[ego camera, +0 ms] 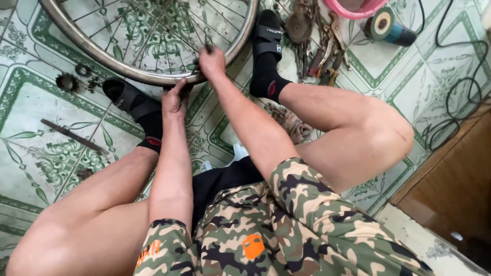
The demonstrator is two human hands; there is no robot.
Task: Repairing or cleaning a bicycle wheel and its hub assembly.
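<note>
A bare metal bicycle wheel with thin spokes lies flat on the tiled floor in front of me. My right hand reaches over the near rim and pinches a spoke just inside it. My left hand presses on the outside of the rim a little lower, fingers curled against the metal. Both feet in black socks and sandals rest against the rim on either side of my hands.
A pile of rusty hand tools lies beyond my right foot, near a pink basin and an angle grinder. Small metal rings and a flat bar lie at left. Black cables and a wooden board lie at right.
</note>
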